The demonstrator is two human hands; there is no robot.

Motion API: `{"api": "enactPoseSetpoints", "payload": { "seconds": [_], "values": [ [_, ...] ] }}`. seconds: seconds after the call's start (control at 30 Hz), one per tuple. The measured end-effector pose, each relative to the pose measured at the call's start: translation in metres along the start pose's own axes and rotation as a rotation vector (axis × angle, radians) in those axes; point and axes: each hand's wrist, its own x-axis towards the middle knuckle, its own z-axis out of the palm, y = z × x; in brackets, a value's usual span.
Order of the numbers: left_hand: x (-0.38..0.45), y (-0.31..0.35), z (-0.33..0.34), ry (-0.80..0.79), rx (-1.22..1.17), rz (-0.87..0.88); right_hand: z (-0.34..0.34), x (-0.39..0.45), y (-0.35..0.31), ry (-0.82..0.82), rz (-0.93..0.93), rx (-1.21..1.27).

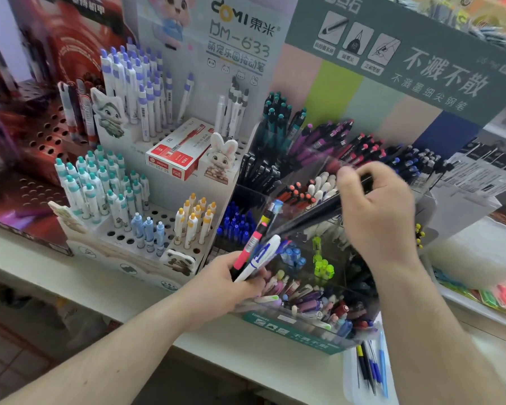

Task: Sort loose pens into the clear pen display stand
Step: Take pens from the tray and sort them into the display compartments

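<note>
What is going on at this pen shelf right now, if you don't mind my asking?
A person is sorting pens into the clear pen display stand. The left hand grips a bundle of loose pens, pink and white-and-blue among them. The right hand pinches a dark pen above the stand's middle compartments; it is blurred, so which slot it is meant for is unclear.

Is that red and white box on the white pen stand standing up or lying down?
Lying down. The red and white box lies flat on its broad side on the white stand's upper tier.
</note>
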Motion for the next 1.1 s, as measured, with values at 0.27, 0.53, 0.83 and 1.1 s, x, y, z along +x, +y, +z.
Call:
{"api": "enactPoseSetpoints", "payload": {
  "seconds": [0.27, 0.53, 0.83, 1.1],
  "values": [
    [-0.001, -0.002, -0.009, 0.086, -0.104, 0.011, 0.013, 0.035, 0.001, 0.544, -0.066, 0.117],
    [-0.004, -0.004, -0.01, 0.074, -0.139, 0.044, 0.044, 0.048, 0.005, 0.569, -0.262, -0.007],
    [-0.008, -0.008, -0.01, 0.097, -0.148, 0.032, 0.07, 0.057, -0.001, 0.291, -0.315, -0.317],
    [-0.014, 0.001, -0.005, 0.099, -0.17, 0.027, 0.097, 0.06, -0.005, -0.067, -0.3, -0.524]
  ]
}}
